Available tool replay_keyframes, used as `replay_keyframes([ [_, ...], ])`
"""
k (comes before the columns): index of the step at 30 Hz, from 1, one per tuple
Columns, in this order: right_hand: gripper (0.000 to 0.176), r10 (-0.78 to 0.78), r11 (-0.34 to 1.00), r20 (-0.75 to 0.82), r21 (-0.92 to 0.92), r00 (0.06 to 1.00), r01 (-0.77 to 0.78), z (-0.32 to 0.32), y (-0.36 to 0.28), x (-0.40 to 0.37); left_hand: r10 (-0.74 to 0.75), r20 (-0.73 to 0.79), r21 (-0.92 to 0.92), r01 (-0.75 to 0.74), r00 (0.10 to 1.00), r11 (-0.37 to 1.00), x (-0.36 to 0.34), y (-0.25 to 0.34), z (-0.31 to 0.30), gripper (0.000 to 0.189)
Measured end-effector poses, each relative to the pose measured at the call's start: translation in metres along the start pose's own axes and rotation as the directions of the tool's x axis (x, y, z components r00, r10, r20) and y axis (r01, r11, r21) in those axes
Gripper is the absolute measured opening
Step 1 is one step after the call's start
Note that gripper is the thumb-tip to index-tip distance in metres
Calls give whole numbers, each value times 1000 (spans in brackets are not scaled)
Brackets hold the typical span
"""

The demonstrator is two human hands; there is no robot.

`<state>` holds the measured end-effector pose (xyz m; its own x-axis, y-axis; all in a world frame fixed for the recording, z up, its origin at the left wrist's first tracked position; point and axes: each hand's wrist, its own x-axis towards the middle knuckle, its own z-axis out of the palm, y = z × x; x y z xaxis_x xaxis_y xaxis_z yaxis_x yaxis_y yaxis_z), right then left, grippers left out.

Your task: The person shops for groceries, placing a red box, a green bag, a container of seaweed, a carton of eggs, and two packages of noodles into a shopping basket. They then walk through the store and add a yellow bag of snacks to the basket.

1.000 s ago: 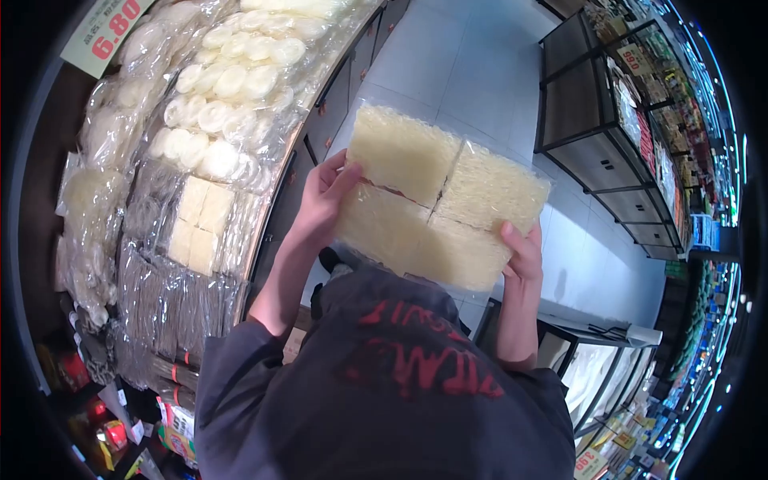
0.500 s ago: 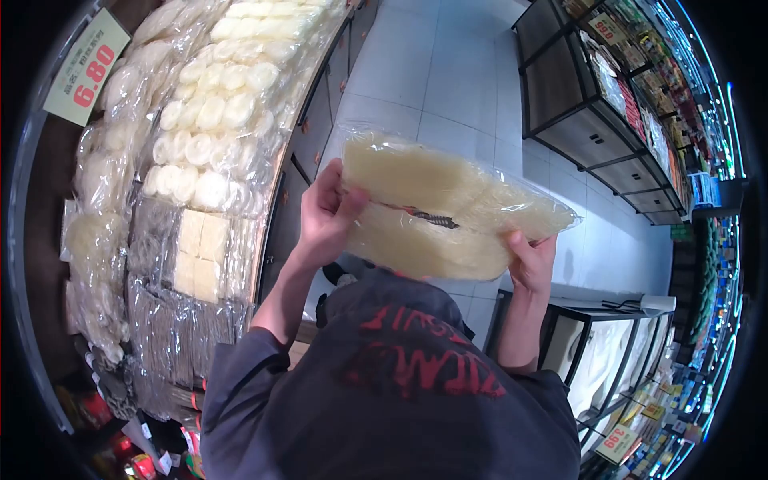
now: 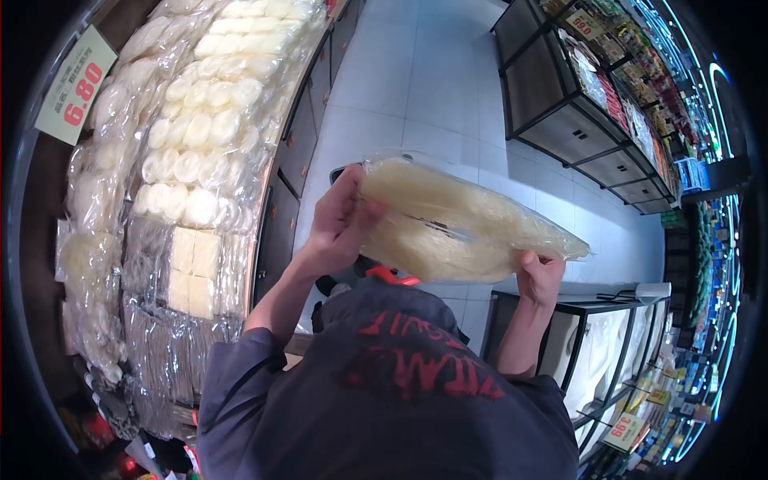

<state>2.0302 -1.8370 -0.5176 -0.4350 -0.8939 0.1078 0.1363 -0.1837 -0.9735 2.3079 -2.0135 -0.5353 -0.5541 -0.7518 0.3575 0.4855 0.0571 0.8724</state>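
A clear plastic package of pale yellow, flat food [image 3: 448, 216] hangs in the air in front of my chest, tilted down toward the right. My left hand [image 3: 344, 212] grips its left end, with the thumb on the near face. At the lower right end my right hand [image 3: 539, 274] pinches the package, thumb on top. A dark printed mark shows in the middle of the wrapping. Through it nothing of the contents can be read clearly.
A display counter at the left holds rows of wrapped pale rolls [image 3: 200, 128], yellow blocks [image 3: 193, 272] and dark noodle-like packs [image 3: 164, 352]. A price sign [image 3: 78, 84] stands at its back. Shelving [image 3: 576, 120] is at upper right, a glass-sided rack [image 3: 600, 352] at lower right.
The package has tilted more and shifted slightly right and down, with both hands still on it. The surroundings have shifted a little left in view.
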Motion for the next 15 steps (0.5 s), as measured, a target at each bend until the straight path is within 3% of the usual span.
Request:
replay_keyframes([
  [4, 52, -57, 998, -47, 4, 997, 57, 10, -2, 4, -25, 24, -37, 26, 999, 999, 9, -6, 4, 22],
  [7, 45, 69, 993, -140, 103, 988, -55, 14, 5, 16, -166, 4, -99, 165, 986, 981, 20, -43, 2, 21],
  [8, 45, 112, 989, -147, 113, 983, -96, 4, 15, 20, -277, -37, 4, 277, 960, 961, 19, -69, -2, 19],
  [10, 38, 343, 938, -188, 9, 920, -348, -26, 37, 22, -408, -55, 58, 411, 911, 910, 8, -129, -5, 18],
  [12, 33, 364, 920, -249, -56, 898, -389, -45, 69, 23, -567, -234, 203, 610, 790, 766, -29, -196, -3, 21],
  [14, 31, 443, 836, -389, -146, 808, -529, -66, 102, 28, -652, -272, 478, 687, 708, 547, -66, -222, 8, 30],
  [15, 31, 462, 824, -382, -149, 800, -547, -80, 122, 31, -662, -228, 540, 659, 714, 524, -89, -244, 13, 36],
])
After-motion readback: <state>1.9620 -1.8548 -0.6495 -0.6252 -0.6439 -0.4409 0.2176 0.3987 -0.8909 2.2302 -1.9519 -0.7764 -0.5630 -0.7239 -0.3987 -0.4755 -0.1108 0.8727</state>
